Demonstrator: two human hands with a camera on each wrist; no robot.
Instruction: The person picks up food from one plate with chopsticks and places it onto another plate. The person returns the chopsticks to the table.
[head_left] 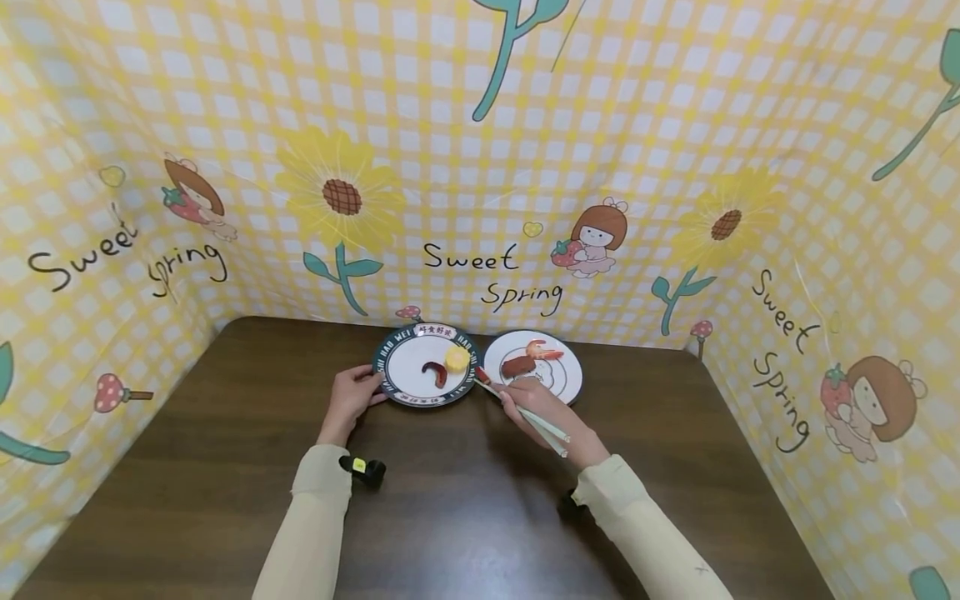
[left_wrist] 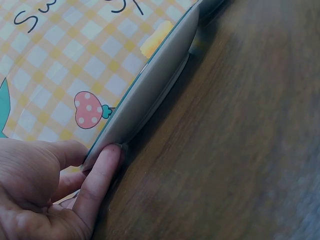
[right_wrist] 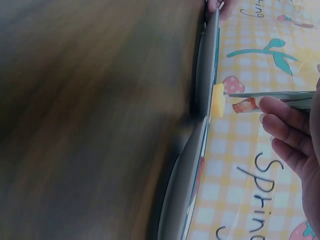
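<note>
My left hand (head_left: pixel 352 398) grips the left rim of a dark-green-rimmed plate (head_left: pixel 390 385), thumb on top and fingers underneath. On that plate sit a yellow corn-like piece (head_left: pixel 457 359) and a curved dark-red piece (head_left: pixel 439 379). Pale green chopsticks (head_left: pixel 542 425) are in my right hand (head_left: pixel 546 408), their tips over the plate's right rim. Between the sticks near the tips is a small reddish-orange food piece (right_wrist: pixel 244 105), raised above the plates in the right wrist view. Its exact kind I cannot tell.
A white plate (head_left: pixel 568 379) stands close against the right side of the green-rimmed one, bearing a shrimp (head_left: pixel 543 350) and a brown-red chunk (head_left: pixel 517 367). Both rest near the back edge of the brown wooden table (head_left: pixel 450 508). Yellow checked cloth (head_left: pixel 465 183) walls in the back and sides.
</note>
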